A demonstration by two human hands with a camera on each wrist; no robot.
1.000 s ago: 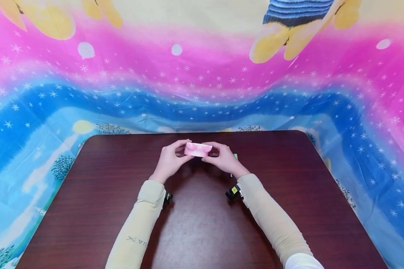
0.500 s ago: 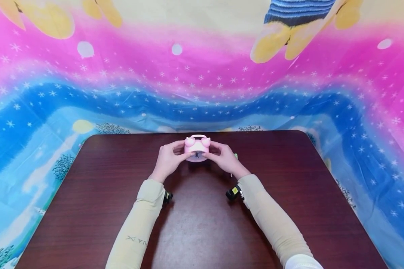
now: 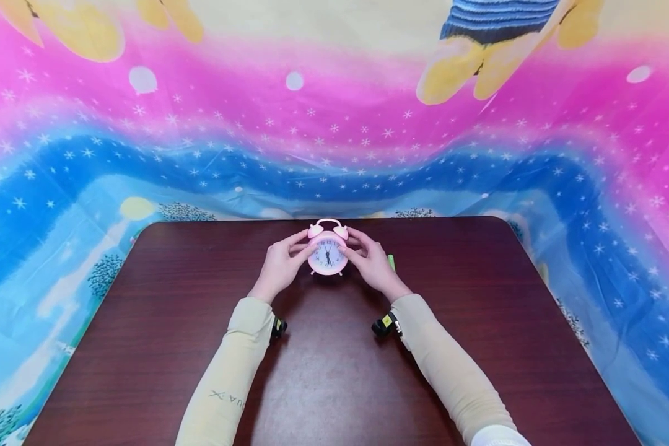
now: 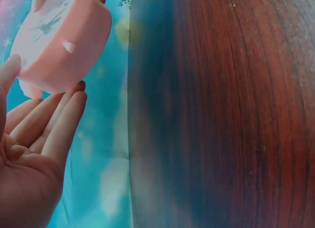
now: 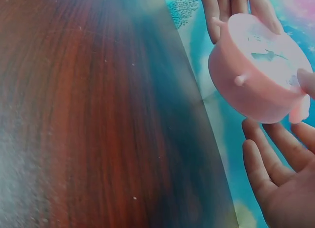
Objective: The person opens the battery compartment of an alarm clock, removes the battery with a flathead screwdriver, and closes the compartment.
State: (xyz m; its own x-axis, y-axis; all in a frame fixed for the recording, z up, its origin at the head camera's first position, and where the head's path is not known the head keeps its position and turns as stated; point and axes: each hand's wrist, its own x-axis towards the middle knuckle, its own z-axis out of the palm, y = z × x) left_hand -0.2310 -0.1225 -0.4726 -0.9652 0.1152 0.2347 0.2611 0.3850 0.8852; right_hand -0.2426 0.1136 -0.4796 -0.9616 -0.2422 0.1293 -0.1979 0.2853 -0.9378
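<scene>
A pink twin-bell alarm clock point(image 3: 327, 260) with a top handle and a white dial faces the head camera near the far edge of the table. My left hand point(image 3: 280, 263) holds its left side, thumb at the dial's rim and fingers behind. On the opposite side, my right hand point(image 3: 372, 265) grips it the same way. Both wrist views show the pink casing raised above the tabletop, with a small foot point(image 4: 69, 46) on its underside. In the right wrist view the fingertips point(image 5: 251, 125) of my right hand support the back edge.
A dark reddish-brown wooden table point(image 3: 323, 384) spreads beneath both arms. Partly hidden behind my right hand lies a small green object point(image 3: 391, 261). A colourful printed cloth point(image 3: 334, 155) hangs right behind the table's far edge.
The clock has tilted in both hands, from showing its top and bells to showing its full dial, with the handle now upward. Both arms stay nearly in place.
</scene>
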